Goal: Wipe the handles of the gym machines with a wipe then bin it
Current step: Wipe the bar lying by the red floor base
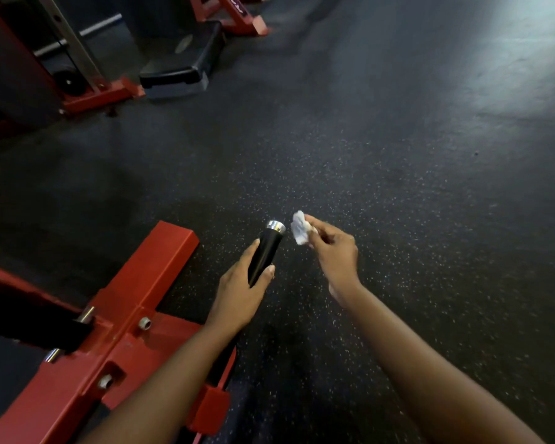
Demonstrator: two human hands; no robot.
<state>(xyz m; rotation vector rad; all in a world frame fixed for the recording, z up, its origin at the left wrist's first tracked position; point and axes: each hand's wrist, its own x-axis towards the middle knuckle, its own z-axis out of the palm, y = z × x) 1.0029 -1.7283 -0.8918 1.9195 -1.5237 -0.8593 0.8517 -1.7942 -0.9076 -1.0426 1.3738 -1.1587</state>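
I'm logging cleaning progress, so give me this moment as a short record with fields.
left hand: grips the black handle
right hand: pinches a crumpled white wipe
wipe position: beside the chrome end cap, a slight gap showing
machine: red frame, lower left
floor: dark speckled rubber
bin: none in view

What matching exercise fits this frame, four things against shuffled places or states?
Things:
1. black handle
2. wipe
3. step platform
4. red frame

Places or states:
A. on the floor, far upper left
B. gripped by the left hand
C. bolted beam, lower left
D. pinched in the right hand

Pairs: 1-B, 2-D, 3-A, 4-C.
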